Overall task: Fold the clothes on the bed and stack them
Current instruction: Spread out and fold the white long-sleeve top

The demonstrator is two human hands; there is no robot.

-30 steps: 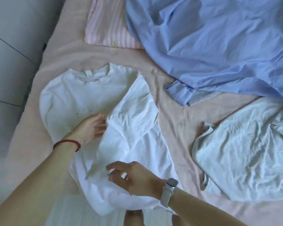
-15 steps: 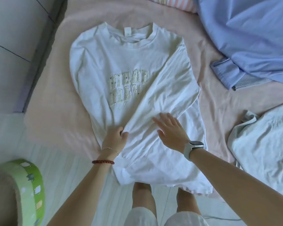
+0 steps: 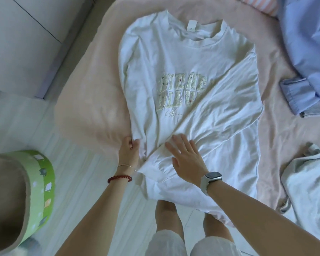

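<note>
The left hand (image 3: 128, 151) pinches the near-left edge of the white T-shirt (image 3: 183, 71); the right hand (image 3: 187, 159) presses flat, fingers spread, on its folded-over sleeve. The shirt lies lengthwise on the pink bed (image 3: 92, 100), collar far, hem near.

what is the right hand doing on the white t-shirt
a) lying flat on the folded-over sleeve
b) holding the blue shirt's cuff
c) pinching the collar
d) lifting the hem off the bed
a: the right hand lies with straight, spread fingers on the sleeve folded across the white t-shirt.
</note>
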